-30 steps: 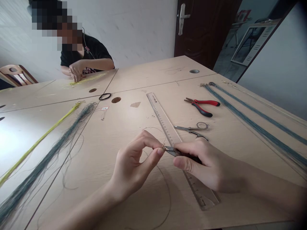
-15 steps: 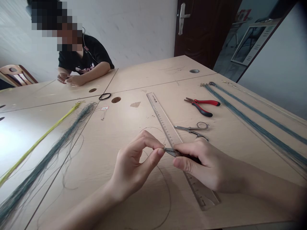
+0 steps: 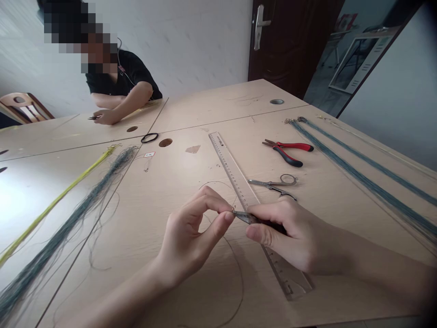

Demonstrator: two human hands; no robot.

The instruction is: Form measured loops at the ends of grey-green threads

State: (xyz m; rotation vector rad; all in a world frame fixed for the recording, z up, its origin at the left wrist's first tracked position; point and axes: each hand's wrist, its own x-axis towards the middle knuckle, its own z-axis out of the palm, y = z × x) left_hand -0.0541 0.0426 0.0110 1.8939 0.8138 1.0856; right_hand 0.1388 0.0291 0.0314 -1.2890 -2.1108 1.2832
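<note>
My left hand (image 3: pixel 191 237) pinches a tiny metal piece (image 3: pixel 233 211) on a thin dark thread (image 3: pixel 235 259) between thumb and forefinger. My right hand (image 3: pixel 290 234) grips small dark-handled pliers (image 3: pixel 251 218), whose tips meet that piece. Both hands hover just above the wooden table (image 3: pixel 191 173), over the near part of a long clear ruler (image 3: pixel 239 182). The thread loops on the table below my hands.
Red-handled pliers (image 3: pixel 288 150) and small scissors (image 3: pixel 275 183) lie right of the ruler. Grey-green thread bundles run at far right (image 3: pixel 362 177) and left (image 3: pixel 68 223), beside a yellow strand (image 3: pixel 58 198). A black ring (image 3: pixel 149 137) lies near a table hole. Another person (image 3: pixel 116 84) works at the far left.
My hands have hardly moved. The person across the table shifted their arms and now holds a small tool on the table.
</note>
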